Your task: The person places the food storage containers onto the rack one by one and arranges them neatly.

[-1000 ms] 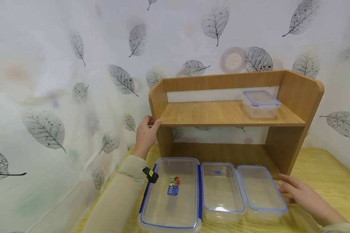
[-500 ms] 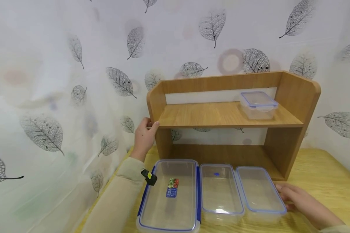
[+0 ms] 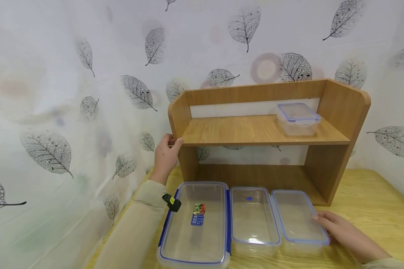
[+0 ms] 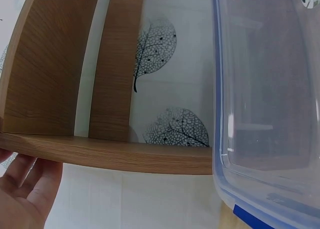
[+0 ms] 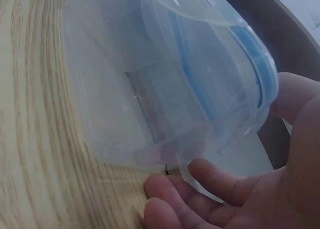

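I am holding the side of the big wooden shelf rack (image 3: 256, 129) with my left hand (image 3: 166, 157), fingers curled on its edge. If I am pulling too hard, I think the rack could be tipping and the small clear lidded box (image 3: 297, 118) up on it could be sliding off.

My right hand (image 3: 340, 231) is starting to grip the clear plastic box with the blue-rimmed lid (image 3: 299, 222), thumb on the lid, fingers under its side. The box is sitting on the yellow wooden table (image 3: 373, 198), touching my hand. It looks slippery, so it could be popping out of my fingers.
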### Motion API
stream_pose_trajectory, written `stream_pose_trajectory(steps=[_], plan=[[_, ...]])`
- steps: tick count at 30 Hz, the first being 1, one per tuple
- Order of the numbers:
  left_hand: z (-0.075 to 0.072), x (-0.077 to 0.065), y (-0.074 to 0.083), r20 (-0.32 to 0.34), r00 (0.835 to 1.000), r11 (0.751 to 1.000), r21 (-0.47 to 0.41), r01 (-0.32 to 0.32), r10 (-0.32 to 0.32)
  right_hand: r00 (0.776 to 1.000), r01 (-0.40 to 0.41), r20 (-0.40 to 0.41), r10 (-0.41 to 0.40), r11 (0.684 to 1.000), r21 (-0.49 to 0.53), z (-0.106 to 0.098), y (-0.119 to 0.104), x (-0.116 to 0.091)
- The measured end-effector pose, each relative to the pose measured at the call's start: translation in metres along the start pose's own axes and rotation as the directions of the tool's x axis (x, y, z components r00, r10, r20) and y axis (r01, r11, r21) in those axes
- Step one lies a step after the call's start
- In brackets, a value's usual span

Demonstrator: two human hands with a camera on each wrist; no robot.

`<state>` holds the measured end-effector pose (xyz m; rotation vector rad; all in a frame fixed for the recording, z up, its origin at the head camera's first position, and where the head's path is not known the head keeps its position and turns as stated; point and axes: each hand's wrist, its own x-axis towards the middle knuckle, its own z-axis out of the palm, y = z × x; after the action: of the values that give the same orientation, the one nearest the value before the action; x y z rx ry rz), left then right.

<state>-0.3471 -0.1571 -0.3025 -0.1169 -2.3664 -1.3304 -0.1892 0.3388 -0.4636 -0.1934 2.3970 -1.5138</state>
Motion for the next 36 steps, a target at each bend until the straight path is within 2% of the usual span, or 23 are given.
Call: stream_pose_trajectory(steps=[5, 12, 19, 26, 30, 36], plan=[[-0.001, -0.001, 0.000, -0.003, 1.000, 1.000, -0.002, 0.006, -0.006, 0.999, 0.043, -0.018, -0.044, 0.999, -0.033, 0.005, -0.002, 0.000], [-0.003, 0.000, 0.002, -0.014, 1.000, 1.000, -0.007, -0.009, 0.009, 0.998, 0.000, -0.062, -0.002, 0.999, -0.044, 0.006, -0.005, -0.003], [-0.002, 0.001, 0.003, -0.006, 1.000, 1.000, -0.004, -0.015, 0.015, 0.999, -0.024, -0.022, 0.025, 0.999, 0.030, 0.000, -0.003, -0.004], [-0.001, 0.001, 0.001, -0.002, 1.000, 1.000, 0.017, 0.006, -0.005, 0.995, -0.044, -0.082, 0.048, 0.998, 0.047, 0.002, -0.004, -0.008], [-0.001, 0.002, 0.001, 0.001, 1.000, 1.000, 0.022, 0.005, -0.005, 0.996, -0.021, -0.086, 0.027, 0.997, 0.078, 0.003, -0.002, -0.012], [0.001, 0.001, 0.000, 0.009, 1.000, 1.000, 0.018, 0.019, -0.020, 0.999, 0.039, -0.017, -0.036, 0.984, 0.174, 0.001, 0.002, -0.013]])
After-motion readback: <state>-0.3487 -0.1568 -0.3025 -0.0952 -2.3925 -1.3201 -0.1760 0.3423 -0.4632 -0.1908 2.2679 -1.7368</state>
